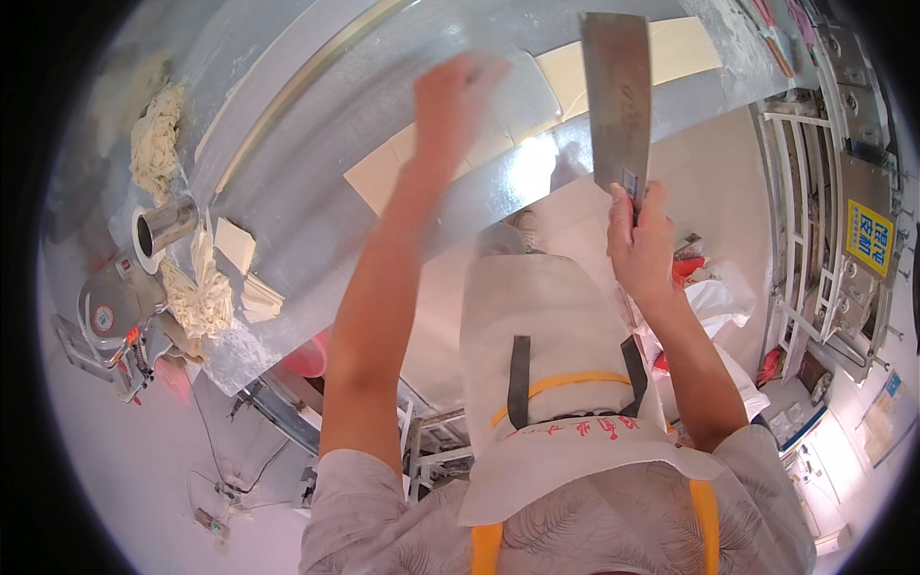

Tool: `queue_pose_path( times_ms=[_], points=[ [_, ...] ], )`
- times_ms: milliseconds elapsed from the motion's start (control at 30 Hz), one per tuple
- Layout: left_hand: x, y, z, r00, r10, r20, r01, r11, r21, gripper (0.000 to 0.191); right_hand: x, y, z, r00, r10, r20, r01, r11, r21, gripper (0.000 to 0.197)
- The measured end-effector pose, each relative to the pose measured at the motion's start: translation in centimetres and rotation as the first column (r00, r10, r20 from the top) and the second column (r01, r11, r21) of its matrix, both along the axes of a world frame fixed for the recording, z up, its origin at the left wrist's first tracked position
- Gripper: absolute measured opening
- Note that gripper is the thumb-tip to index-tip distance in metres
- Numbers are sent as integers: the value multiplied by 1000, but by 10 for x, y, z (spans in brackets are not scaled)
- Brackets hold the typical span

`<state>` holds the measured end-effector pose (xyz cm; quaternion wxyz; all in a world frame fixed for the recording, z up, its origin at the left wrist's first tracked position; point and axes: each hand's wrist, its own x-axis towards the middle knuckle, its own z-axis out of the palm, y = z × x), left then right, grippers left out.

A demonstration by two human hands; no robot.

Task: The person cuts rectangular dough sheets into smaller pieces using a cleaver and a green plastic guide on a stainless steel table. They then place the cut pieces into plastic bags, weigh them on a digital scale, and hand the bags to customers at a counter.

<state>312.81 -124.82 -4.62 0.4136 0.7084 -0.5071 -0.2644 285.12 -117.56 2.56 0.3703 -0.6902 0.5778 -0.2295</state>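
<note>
My right hand point(642, 241) grips the handle of a broad cleaver point(619, 100), its blade pointing away from me past the worktable's near edge. My left hand point(456, 93) is blurred over the table, its fingers curled; whether anything is in them is unclear. Under and beside it lies a translucent rectangular plate point(528, 93), partly covering a long flat strip of dough point(686, 44). Faint cut lines cross the strip's left part. The blade hides a piece of the strip farther right.
A floured metal worktable point(302, 187) spans the front. At left are dough scraps point(157, 136), stacked dough sheets point(262, 298), a steel tube point(167, 226) and a grey machine point(118, 302). A long pale rod point(287, 100) lies farther back. White racks point(798, 215) stand right.
</note>
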Motion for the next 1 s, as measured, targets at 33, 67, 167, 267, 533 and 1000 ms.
queue_pose_path(
  times_ms=[33, 67, 167, 267, 533, 1000],
  points=[
    [-13, -2, -5, 1000, 19, 0, -19, 1000, -23, 21, -3, -2, 2, 1000, -15, -17, 15, 1000, 21, 21],
    [-24, -1, -9, 999, 38, -1, -38, 998, -46, 22, -5, -1, 5, 999, -27, -33, 29, 999, 42, 21],
    [-29, 1, -28, 961, 61, 269, -39, 996, -84, 39, -11, -3, 1, 996, -54, -69, 58, 996, 63, 21],
    [-33, 13, -11, 909, 35, 415, 25, 990, -140, 66, -17, -7, -5, 995, -77, -57, 82, 993, 80, 21],
    [-32, 33, -19, 894, -182, 411, 224, 973, -57, 98, -32, -26, -24, 999, -15, 36, 11, 992, 128, 20],
    [-32, 37, -31, 879, -117, 461, 203, 969, -141, 94, -50, -31, -27, 994, 94, 52, -100, 986, 133, 20]
  ],
)
